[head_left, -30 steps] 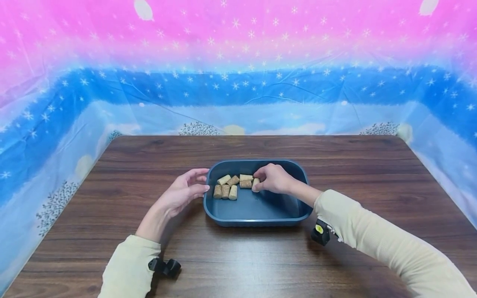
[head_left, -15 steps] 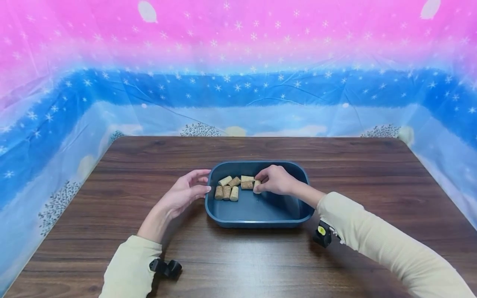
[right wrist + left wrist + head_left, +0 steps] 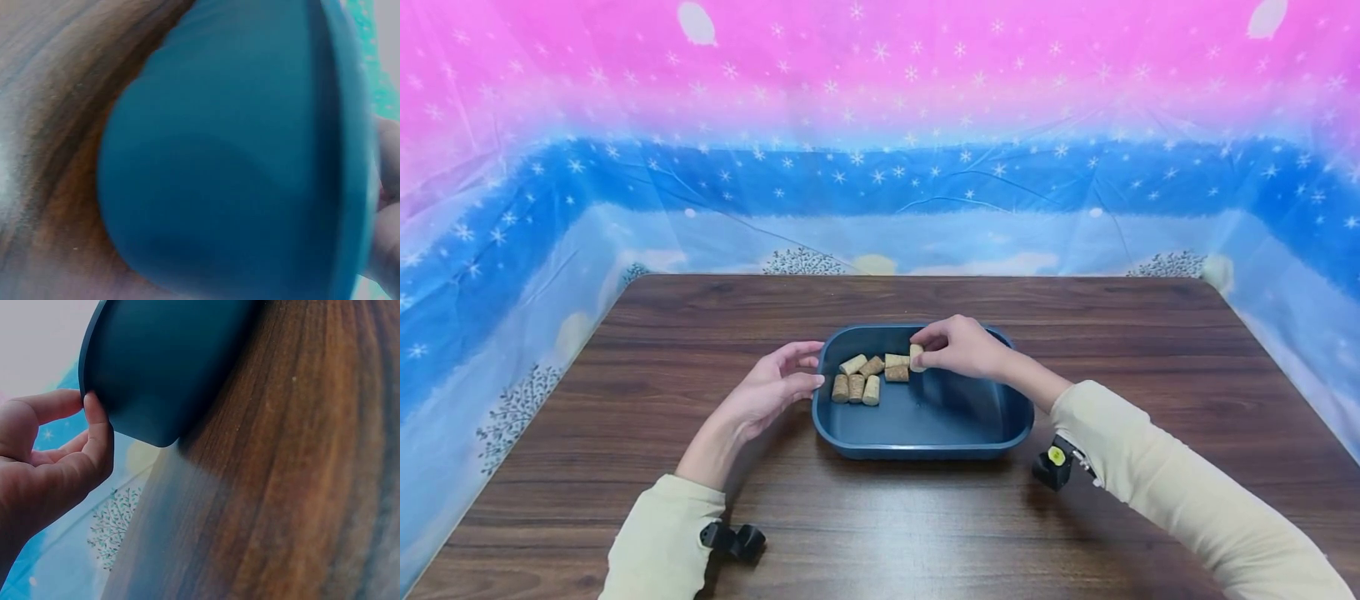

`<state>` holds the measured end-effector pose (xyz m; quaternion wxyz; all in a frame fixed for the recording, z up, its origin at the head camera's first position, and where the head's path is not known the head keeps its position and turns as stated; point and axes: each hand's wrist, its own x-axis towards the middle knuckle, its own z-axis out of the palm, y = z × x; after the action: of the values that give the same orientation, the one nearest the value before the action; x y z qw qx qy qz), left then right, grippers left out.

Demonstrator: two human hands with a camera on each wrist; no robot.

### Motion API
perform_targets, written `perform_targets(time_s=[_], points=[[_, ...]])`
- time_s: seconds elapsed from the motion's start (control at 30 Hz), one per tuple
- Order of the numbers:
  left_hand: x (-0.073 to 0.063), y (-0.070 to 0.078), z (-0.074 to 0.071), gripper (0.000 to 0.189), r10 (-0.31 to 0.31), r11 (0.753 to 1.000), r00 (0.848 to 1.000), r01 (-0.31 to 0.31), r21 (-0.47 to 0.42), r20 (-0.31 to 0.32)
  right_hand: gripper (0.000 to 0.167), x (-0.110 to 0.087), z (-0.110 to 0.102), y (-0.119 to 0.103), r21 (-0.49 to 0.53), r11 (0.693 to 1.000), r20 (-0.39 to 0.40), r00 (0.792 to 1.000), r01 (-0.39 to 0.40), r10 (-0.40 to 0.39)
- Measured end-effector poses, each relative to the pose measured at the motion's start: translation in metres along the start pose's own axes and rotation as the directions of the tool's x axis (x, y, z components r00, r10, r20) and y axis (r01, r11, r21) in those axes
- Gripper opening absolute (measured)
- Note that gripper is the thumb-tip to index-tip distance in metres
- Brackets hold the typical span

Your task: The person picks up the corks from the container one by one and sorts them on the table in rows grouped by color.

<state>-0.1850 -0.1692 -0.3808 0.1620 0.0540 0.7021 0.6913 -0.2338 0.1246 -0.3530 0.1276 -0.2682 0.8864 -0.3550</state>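
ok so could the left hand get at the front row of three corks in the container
Probably yes: the left hand touches the container at its left end, near the three corks. Nothing covers them; only the left rim stands between.

The tub (image 3: 917, 425) looks like smooth plastic, satin rather than glossy, with a faint shine along its rim. The corks (image 3: 871, 390) are dry and matt, some coarsely speckled, others finer-grained. Wood grain runs over the smooth tabletop (image 3: 880, 542), which throws back a pale glare. The backdrop (image 3: 880, 175) is creased printed cloth; the sleeves (image 3: 1180, 475) are soft, matt, finely ribbed fabric.
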Motion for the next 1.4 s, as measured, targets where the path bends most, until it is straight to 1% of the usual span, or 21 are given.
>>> perform_targets(time_s=[0.1,0.33,0.57,0.73,0.87,1.17,1.4], points=[[0.0,0.0,0.0,0.054,-0.006,1.0,1.0,0.006,0.0,-0.004,0.039,-0.001,-0.005,-0.003,0.006,1.0,-0.016,1.0,0.011,-0.011],[-0.001,0.0,-0.001,0.054,-0.01,1.0,1.0,0.01,0.004,-0.009,0.039,-0.006,-0.018,-0.007,0.035,0.999,-0.046,0.999,0.0,0.001],[-0.001,0.0,-0.001,0.055,-0.01,1.0,1.0,0.01,-0.003,-0.005,0.038,-0.01,-0.035,0.003,0.048,0.999,-0.1,0.995,0.008,-0.004],[-0.001,0.001,0.0,0.055,-0.015,1.0,1.0,0.015,-0.007,-0.008,0.037,-0.015,-0.047,0.013,0.084,0.996,-0.111,0.993,-0.019,0.028],[-0.001,0.001,0.0,0.055,-0.016,1.0,1.0,0.016,-0.009,-0.011,0.039,-0.019,-0.057,0.022,0.096,0.994,-0.127,0.989,-0.056,0.068],[-0.001,0.001,0.0,0.055,-0.018,1.0,1.0,0.017,-0.011,-0.006,0.047,-0.03,-0.079,0.049,0.121,0.984,-0.182,0.972,-0.129,0.15],[-0.001,0.0,0.0,0.055,-0.018,1.0,1.0,0.018,-0.016,-0.003,0.046,-0.038,-0.086,0.065,0.135,0.974,-0.205,0.956,-0.183,0.209]])
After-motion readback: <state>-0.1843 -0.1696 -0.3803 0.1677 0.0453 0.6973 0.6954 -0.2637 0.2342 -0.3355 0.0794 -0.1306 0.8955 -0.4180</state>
